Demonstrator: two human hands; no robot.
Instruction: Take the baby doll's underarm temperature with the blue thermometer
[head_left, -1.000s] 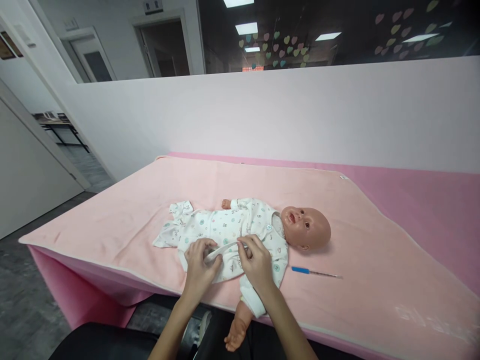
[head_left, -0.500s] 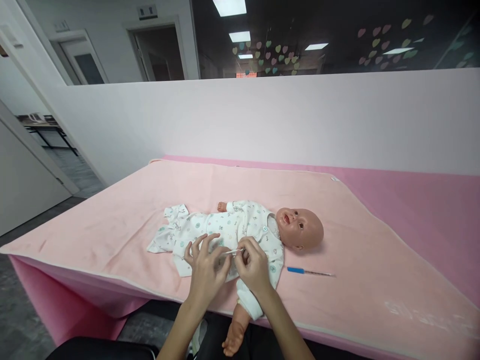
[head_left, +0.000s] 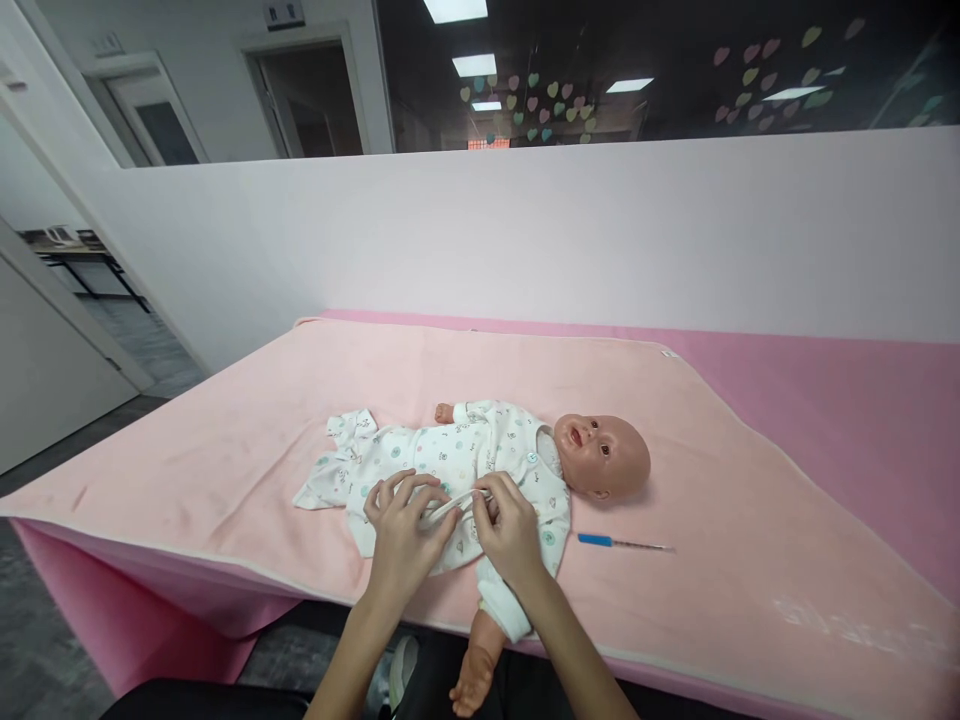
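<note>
A baby doll lies on its back, head to the right, in a white printed outfit. My left hand is over the doll's waist, with thumb and fingers pinching a narrow white fabric strip at the outfit's front. Close beside it, the fingertips of my right hand pinch the other end of that strip. Whether it is a tie or the garment's edge, I cannot tell. The doll's near arm hangs over the table's front edge, below my right wrist.
A thin rod with a blue handle lies on the pink blanket, right of the doll. The blanket covers a table against a white partition wall. At far left there is a door.
The white strip between my hands now shows wider and slants up toward my right hand. My left hand has shifted slightly left. The view has moved a little; the doll lies the same.
</note>
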